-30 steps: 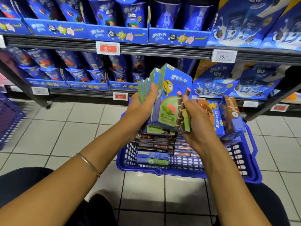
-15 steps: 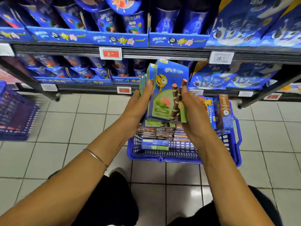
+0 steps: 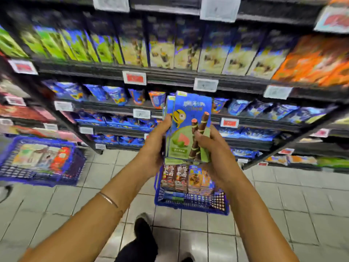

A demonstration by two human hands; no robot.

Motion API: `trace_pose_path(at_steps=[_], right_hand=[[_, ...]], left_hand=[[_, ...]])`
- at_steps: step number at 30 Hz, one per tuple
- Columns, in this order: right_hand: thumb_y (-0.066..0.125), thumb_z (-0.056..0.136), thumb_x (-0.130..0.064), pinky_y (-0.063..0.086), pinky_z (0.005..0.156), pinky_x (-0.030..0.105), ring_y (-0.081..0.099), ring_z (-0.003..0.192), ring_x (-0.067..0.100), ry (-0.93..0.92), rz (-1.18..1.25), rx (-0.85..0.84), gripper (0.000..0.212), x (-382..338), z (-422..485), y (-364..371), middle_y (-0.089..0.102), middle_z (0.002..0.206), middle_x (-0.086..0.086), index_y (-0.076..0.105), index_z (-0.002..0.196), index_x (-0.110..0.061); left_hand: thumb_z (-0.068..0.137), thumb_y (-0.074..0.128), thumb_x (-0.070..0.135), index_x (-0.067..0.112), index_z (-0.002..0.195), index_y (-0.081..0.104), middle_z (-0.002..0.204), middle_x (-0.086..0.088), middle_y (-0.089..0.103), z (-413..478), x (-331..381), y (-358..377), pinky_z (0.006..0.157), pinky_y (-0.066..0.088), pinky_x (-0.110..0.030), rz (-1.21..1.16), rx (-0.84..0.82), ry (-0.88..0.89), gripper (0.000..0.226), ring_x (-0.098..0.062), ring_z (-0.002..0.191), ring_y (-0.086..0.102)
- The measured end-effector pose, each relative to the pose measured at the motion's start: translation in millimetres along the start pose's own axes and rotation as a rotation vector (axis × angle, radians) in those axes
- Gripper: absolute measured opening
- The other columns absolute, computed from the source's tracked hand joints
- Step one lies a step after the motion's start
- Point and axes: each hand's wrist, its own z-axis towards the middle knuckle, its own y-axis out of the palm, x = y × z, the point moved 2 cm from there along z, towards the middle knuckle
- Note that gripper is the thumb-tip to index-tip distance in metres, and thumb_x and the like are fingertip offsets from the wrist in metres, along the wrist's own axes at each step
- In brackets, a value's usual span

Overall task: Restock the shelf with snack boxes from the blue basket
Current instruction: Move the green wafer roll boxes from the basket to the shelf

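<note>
Change since 0.5 s ago: snack boxes [image 3: 190, 129] lifted higher above blue basket [image 3: 188, 202], now level with the middle rows of the shelf [image 3: 170, 76] instead of just over the basket contents. View tilted up, more upper shelving showing. Second basket [image 3: 28, 176], far left of blue basket, more fully in view.

Grip, left hand [image 3: 156, 146]: clamped on left edge of the upright stack. Grip, right hand [image 3: 215, 148]: wrapped round lower right corner, fingers curled over the front face. Both closed firmly on the boxes, several held together.

Room: shelf front just beyond blue basket. Open tiled floor [image 3: 283, 205] left and right of it. Dark shoe [image 3: 143, 225] on tile on its near side. More boxes packed upright inside, directly beneath the held stack.

Writing: front box blue over green, with yellow goggled cartoon figure and two wafer sticks printed. Characters at top too blurred to read. Price tags [image 3: 134, 78] on rails above blue basket red or white, print unreadable.
</note>
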Motion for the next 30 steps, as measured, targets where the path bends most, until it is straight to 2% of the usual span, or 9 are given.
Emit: trace_pose_path(at_steps=[3, 6, 8, 12, 16, 21, 25, 27, 30], right_hand=[[0.067, 0.086, -0.035, 0.058, 0.062, 0.033, 0.075, 0.090, 0.025, 0.021, 0.048, -0.045, 0.046, -61, -16, 40, 0.076, 0.109, 0.004, 0.061, 0.130, -0.023], [0.068, 0.084, -0.047, 0.054, 0.088, 0.053, 0.070, 0.113, 0.034, 0.031, 0.056, -0.082, 0.054, -113, -16, 79, 0.071, 0.126, 0.007, 0.061, 0.133, -0.025], [0.067, 0.087, -0.043, 0.045, 0.102, 0.066, 0.066, 0.118, 0.038, -0.004, 0.092, -0.103, 0.055, -144, -10, 102, 0.070, 0.129, 0.010, 0.059, 0.137, -0.020], [0.065, 0.090, -0.030, 0.043, 0.103, 0.057, 0.069, 0.110, 0.035, -0.145, 0.223, -0.141, 0.049, -195, 3, 147, 0.071, 0.123, 0.015, 0.060, 0.135, -0.010], [0.068, 0.086, -0.025, 0.032, 0.115, 0.063, 0.056, 0.122, 0.042, -0.250, 0.268, -0.176, 0.057, -229, 14, 175, 0.060, 0.123, 0.016, 0.057, 0.137, -0.004], [0.072, 0.081, -0.032, 0.038, 0.106, 0.068, 0.067, 0.108, 0.033, -0.420, 0.100, -0.201, 0.056, -268, 24, 199, 0.070, 0.119, 0.013, 0.058, 0.131, -0.011], [0.067, 0.089, -0.038, 0.055, 0.090, 0.052, 0.067, 0.101, 0.028, -0.518, -0.060, -0.189, 0.042, -296, 39, 204, 0.071, 0.112, 0.008, 0.055, 0.123, -0.015], [0.065, 0.089, -0.038, 0.053, 0.072, 0.040, 0.065, 0.082, 0.019, -0.595, -0.162, -0.151, 0.028, -316, 45, 203, 0.067, 0.093, 0.004, 0.061, 0.110, -0.020], [0.066, 0.093, -0.032, 0.053, 0.068, 0.039, 0.070, 0.075, 0.021, -0.658, -0.243, -0.149, 0.024, -346, 55, 205, 0.070, 0.089, 0.008, 0.067, 0.106, -0.012]], left_hand=[[0.102, 0.047, 0.051, 0.016, 0.135, 0.070, 0.128, -0.010, 0.075, -28, 55, 31, 0.085, 0.064, -0.040, -0.007, 0.033, 0.191, 0.053, -0.026, 0.110, 0.075], [0.105, 0.047, 0.053, 0.018, 0.148, 0.057, 0.150, -0.010, 0.060, -42, 114, 50, 0.114, 0.046, -0.059, 0.029, 0.075, 0.353, 0.056, -0.034, 0.136, 0.060], [0.100, 0.051, 0.057, 0.017, 0.153, 0.051, 0.151, -0.011, 0.058, -52, 156, 60, 0.117, 0.042, -0.061, 0.038, 0.080, 0.444, 0.066, -0.037, 0.138, 0.057], [0.089, 0.058, 0.067, 0.017, 0.157, 0.043, 0.153, -0.013, 0.056, -66, 223, 71, 0.116, 0.042, -0.061, 0.058, 0.008, 0.583, 0.087, -0.038, 0.137, 0.057], [0.074, 0.066, 0.072, 0.024, 0.165, 0.028, 0.161, -0.001, 0.048, -77, 275, 69, 0.120, 0.040, -0.057, 0.109, -0.026, 0.687, 0.110, -0.027, 0.142, 0.054], [0.079, 0.069, 0.072, 0.031, 0.164, 0.029, 0.156, 0.002, 0.055, -77, 324, 67, 0.115, 0.045, -0.058, 0.111, -0.131, 0.724, 0.102, -0.026, 0.136, 0.061], [0.074, 0.067, 0.085, 0.029, 0.156, 0.043, 0.153, 0.005, 0.057, -75, 358, 73, 0.114, 0.046, -0.057, 0.198, -0.048, 0.902, 0.102, -0.022, 0.138, 0.058], [0.072, 0.067, 0.088, 0.030, 0.157, 0.042, 0.153, 0.005, 0.058, -74, 373, 79, 0.114, 0.045, -0.058, 0.223, -0.014, 0.947, 0.105, -0.025, 0.138, 0.058], [0.068, 0.067, 0.091, 0.033, 0.155, 0.044, 0.155, 0.005, 0.056, -74, 397, 89, 0.114, 0.044, -0.060, 0.256, 0.059, 0.976, 0.108, -0.025, 0.141, 0.056]])
